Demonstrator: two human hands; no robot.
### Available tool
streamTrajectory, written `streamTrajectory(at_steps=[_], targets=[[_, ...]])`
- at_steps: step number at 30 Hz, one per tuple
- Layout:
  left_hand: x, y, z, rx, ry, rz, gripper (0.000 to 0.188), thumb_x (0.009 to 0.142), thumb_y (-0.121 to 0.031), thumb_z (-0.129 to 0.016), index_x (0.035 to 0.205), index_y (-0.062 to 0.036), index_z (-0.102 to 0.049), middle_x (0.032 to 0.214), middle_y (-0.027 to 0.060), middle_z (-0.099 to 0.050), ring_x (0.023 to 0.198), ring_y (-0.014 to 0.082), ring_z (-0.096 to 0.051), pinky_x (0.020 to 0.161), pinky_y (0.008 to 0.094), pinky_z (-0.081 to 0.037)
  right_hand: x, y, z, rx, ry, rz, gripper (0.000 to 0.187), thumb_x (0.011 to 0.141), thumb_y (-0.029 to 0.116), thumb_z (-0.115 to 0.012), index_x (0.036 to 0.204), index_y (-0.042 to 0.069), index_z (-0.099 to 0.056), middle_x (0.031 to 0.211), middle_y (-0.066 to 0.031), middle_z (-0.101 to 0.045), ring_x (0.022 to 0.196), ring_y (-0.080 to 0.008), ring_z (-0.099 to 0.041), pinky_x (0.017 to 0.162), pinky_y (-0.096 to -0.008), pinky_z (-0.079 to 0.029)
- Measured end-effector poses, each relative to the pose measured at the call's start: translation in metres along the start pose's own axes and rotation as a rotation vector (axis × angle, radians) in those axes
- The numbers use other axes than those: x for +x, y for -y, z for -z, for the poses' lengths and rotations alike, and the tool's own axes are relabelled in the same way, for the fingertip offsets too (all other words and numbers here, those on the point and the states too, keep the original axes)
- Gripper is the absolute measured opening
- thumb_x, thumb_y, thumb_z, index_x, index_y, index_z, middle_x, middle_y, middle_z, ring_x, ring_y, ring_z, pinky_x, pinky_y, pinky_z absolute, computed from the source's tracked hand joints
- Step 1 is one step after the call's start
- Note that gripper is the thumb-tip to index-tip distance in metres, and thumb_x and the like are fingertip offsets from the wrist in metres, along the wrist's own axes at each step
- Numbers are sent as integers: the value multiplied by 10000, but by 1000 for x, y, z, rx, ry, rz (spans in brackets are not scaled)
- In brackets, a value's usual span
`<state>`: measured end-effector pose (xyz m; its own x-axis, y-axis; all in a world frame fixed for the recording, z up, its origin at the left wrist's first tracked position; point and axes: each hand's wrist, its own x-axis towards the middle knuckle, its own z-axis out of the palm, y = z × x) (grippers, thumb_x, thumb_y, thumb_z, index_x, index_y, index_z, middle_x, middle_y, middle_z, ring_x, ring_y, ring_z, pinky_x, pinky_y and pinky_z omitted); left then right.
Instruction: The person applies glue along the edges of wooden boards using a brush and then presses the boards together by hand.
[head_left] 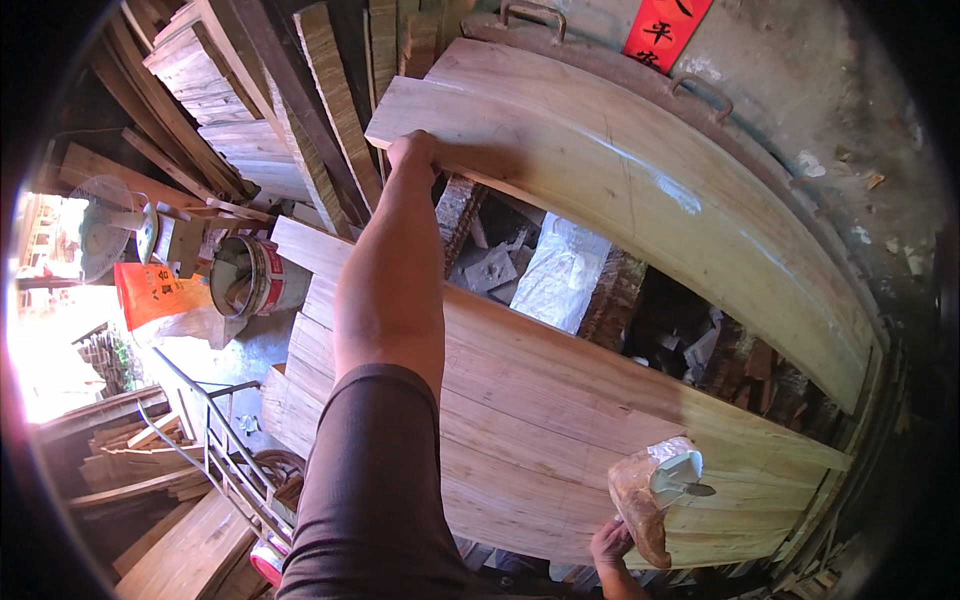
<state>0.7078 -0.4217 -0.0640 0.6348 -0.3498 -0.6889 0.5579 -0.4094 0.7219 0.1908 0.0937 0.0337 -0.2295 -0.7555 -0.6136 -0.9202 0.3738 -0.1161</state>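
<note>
My left hand [413,152] is closed on the near edge of a long wooden plank [600,180], close to its left end. This plank lies apart from a row of boards [540,420] set side by side nearer to me, and an open gap runs between them. Low on the right, my right hand [611,542] is closed on a cut-open plastic container [640,492], smeared brown outside and white inside. A flat, dark-tipped stick [697,490] pokes out of it. The container is held above the near boards. Part of my right fingers is hidden behind it.
Timber supports [612,295], scraps and a whitish plastic sack [562,272] show through the gap. Planks lean at the upper left. A bucket [262,277], an orange bag [158,293], a fan [108,228] and a metal frame [225,440] stand left. A wall [830,110] rises behind.
</note>
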Motion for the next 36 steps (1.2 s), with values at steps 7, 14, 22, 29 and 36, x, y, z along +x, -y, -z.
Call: streamTrajectory(at_steps=[7, 14, 22, 29, 36], targets=[[-6, -3, 15, 256, 143, -133, 444, 883, -214, -637, 1293, -84, -528, 1298, 162, -490, 1172, 311, -473, 887, 541, -435, 14, -52, -41, -80, -554, 462, 667, 881, 260, -573, 1388, -103, -333, 1430, -368, -303, 1279, -597, -318, 1035, -688, -265], [-148, 83, -106, 148, 409, 151, 606, 871, -250, -648, 1420, -82, -457, 1515, 208, -369, 1415, 343, -322, 1088, 611, -316, 33, -48, -15, 51, -540, 359, 899, 765, 244, -682, 1435, -150, -230, 1497, -374, -233, 1378, -594, -234, 1101, -691, -220], [-192, 184, -168, -46, 523, 336, 649, 921, -349, -523, 1487, -77, -359, 1528, 214, -375, 1408, 418, -336, 1122, 648, -240, 25, -45, 0, -6, -542, 304, 662, 897, 254, -499, 1395, -152, -336, 1482, -371, -282, 1359, -572, -296, 1125, -660, -239], [-246, 140, -110, -171, 471, 285, 624, 966, -334, -420, 1507, -52, -290, 1466, 230, -460, 1367, 436, -404, 1145, 599, -258, 20, -42, 11, 63, -564, 327, 687, 870, 230, -541, 1402, -152, -331, 1489, -355, -283, 1363, -555, -307, 1127, -642, -255], [-408, 167, 94, -164, 1132, -817, 697, 978, -371, -578, 1525, -34, -306, 1475, 299, -434, 1384, 374, -424, 1171, 570, -236, 19, -44, 10, 123, -532, 315, 717, 857, 243, -558, 1412, -143, -319, 1501, -354, -261, 1375, -550, -285, 1134, -635, -235]])
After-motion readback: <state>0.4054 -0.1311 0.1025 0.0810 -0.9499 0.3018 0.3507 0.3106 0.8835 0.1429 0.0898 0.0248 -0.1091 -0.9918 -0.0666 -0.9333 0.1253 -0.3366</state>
